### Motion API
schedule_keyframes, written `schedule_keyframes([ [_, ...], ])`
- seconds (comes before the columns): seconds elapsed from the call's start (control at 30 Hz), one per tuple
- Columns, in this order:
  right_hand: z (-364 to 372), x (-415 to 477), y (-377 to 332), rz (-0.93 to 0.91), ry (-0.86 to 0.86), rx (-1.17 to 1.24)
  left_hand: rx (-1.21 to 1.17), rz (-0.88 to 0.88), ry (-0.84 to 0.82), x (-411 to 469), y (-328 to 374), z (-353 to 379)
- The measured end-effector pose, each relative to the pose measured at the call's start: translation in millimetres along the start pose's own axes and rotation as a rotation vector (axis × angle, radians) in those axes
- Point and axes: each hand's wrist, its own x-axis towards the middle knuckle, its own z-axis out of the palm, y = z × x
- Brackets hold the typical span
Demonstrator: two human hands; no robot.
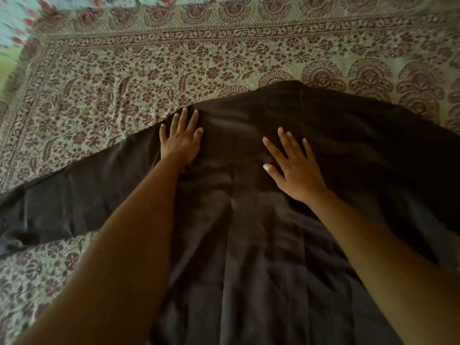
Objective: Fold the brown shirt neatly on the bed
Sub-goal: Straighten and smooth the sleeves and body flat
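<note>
Well, top L corner showed a pale floral sheet [17, 18] beyond the fringed, maroon-print spread [124, 78]. Shirt [249, 232] lay flat on the spread, one sleeve [62, 202] running off L. L hand [183, 143] rested flat, fingers straight, at the shirt's L edge. R hand [296, 170], fingers splayed, pressed mid-shirt.

The brown shirt [249, 220], filling the lower middle of the frame, is soft matt cloth, creased into shallow folds with a faint sheen on its left sleeve. The bedspread [174, 58] across the upper frame is woven printed cloth, matt, slightly coarse, with a fringed left edge.
</note>
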Motion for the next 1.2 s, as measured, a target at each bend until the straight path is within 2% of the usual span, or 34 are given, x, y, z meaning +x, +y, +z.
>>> schedule_keyframes([
  [0.13, -2, -17, 2, 0.074, 0.018, -0.011, 0.035, 0.003, 0.082, -24, 16, 1],
  [0.3, 16, -103, -20, -0.019, -0.028, -0.024, 0.078, 0.384, 0.065, -138, 32, 47],
  [0.37, 21, -152, -26, -0.030, -0.067, -0.011, 0.122, 0.476, 0.046, -185, 24, 64],
  [0.57, 16, -299, -37, 0.046, -0.174, 0.029, 0.088, 0.531, -0.024, -318, -26, 85],
  [0.77, 2, -385, -50, 0.071, -0.271, 0.046, 0.071, 0.496, -0.102, -393, -38, 73],
  [0.93, 4, -445, -60, 0.031, -0.359, 0.006, 0.119, 0.403, -0.278, -454, -50, 71],
  [1.07, 10, -493, -69, 0.013, -0.291, 0.042, 0.077, 0.308, -0.361, -512, -62, 83],
  [1.13, 12, -510, -68, 0.045, -0.236, 0.078, -0.024, 0.195, -0.319, -529, -66, 84],
  [1.2, 12, -520, -66, 0.167, -0.155, 0.104, -0.099, 0.004, -0.219, -535, -66, 85],
])
